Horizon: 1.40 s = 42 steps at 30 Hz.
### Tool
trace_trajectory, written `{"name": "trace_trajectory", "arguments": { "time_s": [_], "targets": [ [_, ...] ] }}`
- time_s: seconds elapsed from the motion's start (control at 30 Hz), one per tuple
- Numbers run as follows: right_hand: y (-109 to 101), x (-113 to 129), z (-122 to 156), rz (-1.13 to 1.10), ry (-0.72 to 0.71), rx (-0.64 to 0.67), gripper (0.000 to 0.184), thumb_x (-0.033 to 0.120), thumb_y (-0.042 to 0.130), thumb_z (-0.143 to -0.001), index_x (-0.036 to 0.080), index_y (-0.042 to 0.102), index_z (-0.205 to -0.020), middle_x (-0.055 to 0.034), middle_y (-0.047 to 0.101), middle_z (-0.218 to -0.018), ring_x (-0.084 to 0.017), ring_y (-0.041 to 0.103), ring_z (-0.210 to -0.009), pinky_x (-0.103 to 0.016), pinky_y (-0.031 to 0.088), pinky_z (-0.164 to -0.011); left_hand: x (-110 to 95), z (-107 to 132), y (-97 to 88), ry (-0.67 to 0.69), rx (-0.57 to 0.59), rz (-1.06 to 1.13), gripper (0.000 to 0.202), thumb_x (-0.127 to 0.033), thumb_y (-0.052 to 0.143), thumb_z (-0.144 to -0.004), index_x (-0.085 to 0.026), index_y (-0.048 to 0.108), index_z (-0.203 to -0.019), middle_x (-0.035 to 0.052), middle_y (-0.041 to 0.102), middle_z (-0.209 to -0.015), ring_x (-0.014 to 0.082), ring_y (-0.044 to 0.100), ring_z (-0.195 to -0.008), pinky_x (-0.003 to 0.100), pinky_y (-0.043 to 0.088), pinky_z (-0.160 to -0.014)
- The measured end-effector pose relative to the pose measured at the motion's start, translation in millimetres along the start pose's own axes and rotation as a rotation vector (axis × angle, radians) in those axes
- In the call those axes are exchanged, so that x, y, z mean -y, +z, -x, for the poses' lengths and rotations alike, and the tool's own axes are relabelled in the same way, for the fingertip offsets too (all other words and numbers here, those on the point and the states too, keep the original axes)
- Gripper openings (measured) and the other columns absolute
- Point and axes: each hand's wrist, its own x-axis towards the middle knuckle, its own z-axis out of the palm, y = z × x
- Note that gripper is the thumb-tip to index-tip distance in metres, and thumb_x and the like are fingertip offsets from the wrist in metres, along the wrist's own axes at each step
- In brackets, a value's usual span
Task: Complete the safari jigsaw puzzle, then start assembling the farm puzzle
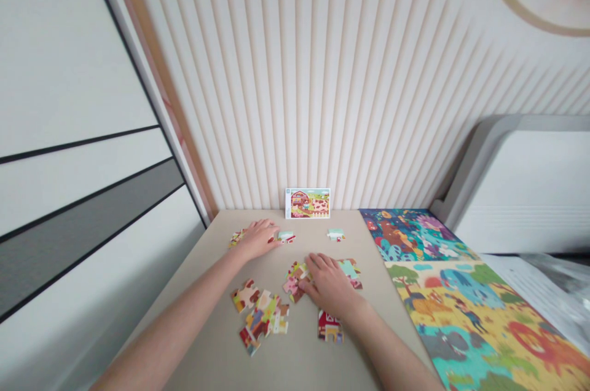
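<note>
My left hand (pixel 257 238) lies flat on the beige table (pixel 216 354), fingers stretched toward a small pale green jigsaw piece (pixel 286 236) that its fingertips touch. My right hand (pixel 327 284) rests palm down with spread fingers on a joined cluster of puzzle pieces (pixel 298 274) at the table's middle. A red barn piece (pixel 329 326) lies just below that wrist. Several loose pieces (pixel 262 316) sit between my forearms. Another green piece (pixel 336 234) lies alone farther back. A small reference picture card (pixel 307 203) of a farm scene leans upright against the ribbed wall.
Two finished colourful puzzles (pixel 461 299) cover the table's right side. A white and grey appliance (pixel 525 188) stands at the right, with clear plastic wrapping (pixel 553 280) before it. A ribbed wall (pixel 322 71) backs the table, and panelled cabinets (pixel 69 163) stand left.
</note>
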Motion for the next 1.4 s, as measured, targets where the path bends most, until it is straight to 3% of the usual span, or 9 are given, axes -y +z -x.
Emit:
{"name": "trace_trajectory", "arguments": {
  "time_s": [0.1,0.23,0.47,0.6,0.8,1.0,1.17,1.33,1.4],
  "targets": [
    [-10.5,-11.3,-2.9,-0.004,0.060,-0.032,0.049,0.046,0.046,-0.100,0.022,0.051,-0.142,-0.0137,0.052,-0.146,-0.028,0.046,-0.135,-0.045,0.031,-0.113,-3.1,8.9,-5.5,0.018,-0.037,-0.009,0.044,-0.048,0.056,-0.093,-0.028,0.059,-0.133,0.0114,0.055,-0.135,0.0302,0.048,-0.128,0.047,0.034,-0.108],
    [-22.3,-33.1,-5.4,0.067,0.275,-0.103,0.045,0.044,0.042,-0.101,0.023,0.054,-0.138,-0.0148,0.053,-0.145,-0.029,0.045,-0.136,-0.050,0.028,-0.113,-1.4,34.1,-8.1,-0.023,-0.132,-0.036,0.049,-0.050,0.054,-0.094,-0.029,0.055,-0.138,0.0129,0.048,-0.145,0.0328,0.040,-0.136,0.052,0.024,-0.115],
    [-14.0,-48.6,1.5,0.095,0.495,0.009,0.049,0.055,0.041,-0.098,0.025,0.055,-0.135,-0.0183,0.056,-0.136,-0.035,0.048,-0.131,-0.060,0.032,-0.104,21.7,60.2,7.3,-0.156,-0.086,-0.022,0.048,-0.046,0.049,-0.096,-0.036,0.049,-0.143,0.0102,0.045,-0.148,0.0317,0.040,-0.138,0.053,0.026,-0.112],
    [-9.1,-52.9,10.2,0.080,0.445,0.038,0.052,0.058,0.041,-0.097,0.027,0.055,-0.137,-0.0164,0.055,-0.138,-0.034,0.046,-0.132,-0.055,0.037,-0.103,38.6,53.6,13.9,-0.188,-0.088,-0.034,0.047,-0.044,0.046,-0.098,-0.036,0.048,-0.144,0.0101,0.046,-0.147,0.0302,0.041,-0.136,0.048,0.031,-0.109],
    [-1.4,-60.1,29.8,0.001,0.308,-0.061,0.050,0.046,0.044,-0.098,0.019,0.055,-0.139,-0.0154,0.054,-0.142,-0.028,0.046,-0.136,-0.041,0.034,-0.114,54.9,36.5,14.3,-0.265,-0.095,-0.036,0.048,-0.043,0.045,-0.098,-0.036,0.047,-0.145,0.0099,0.047,-0.146,0.0308,0.041,-0.135,0.048,0.033,-0.107],
    [-0.9,-53.5,38.3,-0.144,0.315,-0.121,0.053,0.035,0.052,-0.093,0.018,0.052,-0.142,-0.0129,0.052,-0.145,-0.025,0.049,-0.134,-0.038,0.036,-0.115,54.7,34.6,6.9,-0.251,-0.128,-0.074,0.054,-0.048,0.053,-0.093,-0.034,0.048,-0.145,0.0113,0.042,-0.152,0.0352,0.032,-0.142,0.062,0.013,-0.116],
    [-6.0,-61.6,35.4,-0.249,0.294,-0.130,0.054,0.035,0.054,-0.091,0.017,0.053,-0.142,-0.0131,0.052,-0.145,-0.024,0.052,-0.131,-0.036,0.038,-0.113,21.2,46.8,-12.5,-0.123,-0.245,-0.082,0.053,-0.046,0.057,-0.092,-0.029,0.052,-0.142,0.0123,0.041,-0.153,0.0363,0.027,-0.146,0.062,0.005,-0.120],
    [-6.1,-87.0,39.6,-0.178,0.378,-0.116,0.056,0.040,0.057,-0.088,0.015,0.057,-0.137,-0.0164,0.056,-0.140,-0.028,0.053,-0.128,-0.041,0.038,-0.111,-50.0,67.5,-25.8,0.260,-0.215,0.167,0.036,-0.038,0.052,-0.097,-0.028,0.061,-0.131,0.0094,0.058,-0.136,0.0286,0.050,-0.129,0.053,0.031,-0.116],
    [-8.5,-90.4,41.6,-0.155,0.387,-0.060,0.056,0.043,0.062,-0.085,0.017,0.059,-0.135,-0.0161,0.056,-0.140,-0.030,0.052,-0.129,-0.042,0.038,-0.110,-74.2,75.2,-25.2,0.322,-0.174,0.258,0.032,-0.037,0.053,-0.097,-0.028,0.063,-0.127,0.0088,0.062,-0.129,0.0276,0.054,-0.123,0.050,0.040,-0.110]
  ]
}}
